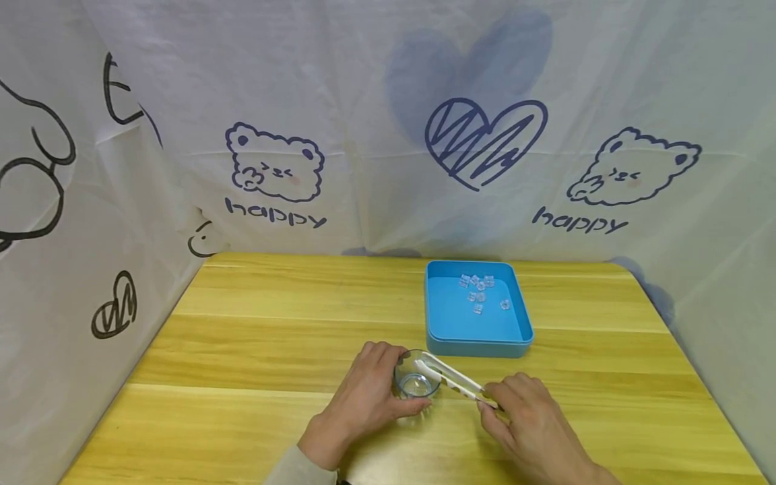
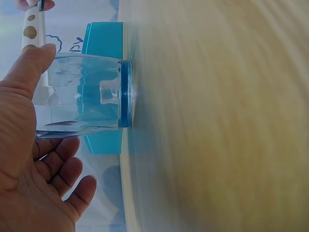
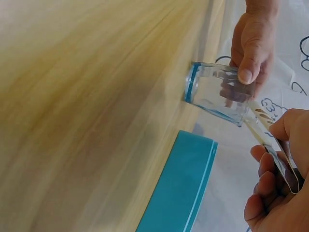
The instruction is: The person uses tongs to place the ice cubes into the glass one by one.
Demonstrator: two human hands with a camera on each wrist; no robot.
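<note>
My left hand (image 1: 371, 391) grips a clear drinking glass (image 2: 72, 116) around its side, with the thumb near the rim. The glass stands upright on the table. A small clear cube (image 2: 110, 92) shows low inside the glass in the left wrist view. My right hand (image 1: 530, 424) holds a pair of white tongs (image 1: 455, 375) between thumb and fingers. The tong tips reach in over the rim, into the mouth of the glass. Whether the tips pinch anything cannot be made out. More clear cubes (image 1: 481, 296) lie in a blue tray behind the hands.
The blue tray (image 1: 479, 349) stands just beyond the glass, a little to the right. Beneath everything is a yellow wood-grain table (image 1: 242, 350). A white cloth (image 1: 364, 121) with drawn bears and hearts hangs behind the table and along its sides.
</note>
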